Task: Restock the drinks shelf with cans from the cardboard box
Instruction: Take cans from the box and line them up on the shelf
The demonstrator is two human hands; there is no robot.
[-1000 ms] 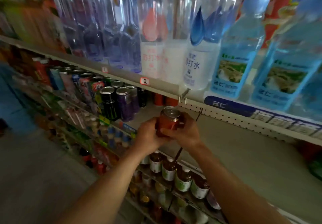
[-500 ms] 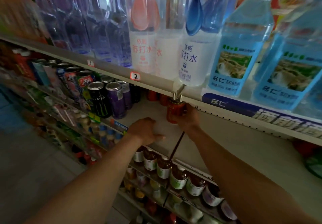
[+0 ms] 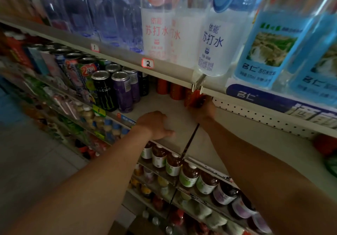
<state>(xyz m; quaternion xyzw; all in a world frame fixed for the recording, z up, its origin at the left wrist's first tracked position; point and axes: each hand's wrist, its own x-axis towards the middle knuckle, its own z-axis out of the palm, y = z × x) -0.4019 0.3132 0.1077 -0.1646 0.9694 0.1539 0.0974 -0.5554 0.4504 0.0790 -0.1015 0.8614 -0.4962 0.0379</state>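
Two hands reach in — the left hand (image 3: pixel 155 125) and the right hand (image 3: pixel 205 110). Three short red metal cans (image 3: pixel 176 91) stand at the shelf's back, perhaps more hidden behind. One tall black can (image 3: pixel 104 90), two tall purple cans (image 3: pixel 124 90) — and two white-labelled soda-water bottles (image 3: pixel 156 33) with pink print.

1. We see a red can (image 3: pixel 193 98) with a faint pale pattern, and two more red cans (image 3: pixel 169 88) behind it.
2. We see a black can (image 3: pixel 104 90) with green claw marks beside a purple can (image 3: pixel 123 90).
3. The shelf (image 3: pixel 182 114) is pale grey; its back panel (image 3: pixel 264 118) is white, dotted with dark holes.
4. Overhead, white-labelled bottles (image 3: pixel 155 33) carry pink or blue lettering; the next bottles (image 3: pixel 269 48) are light blue.
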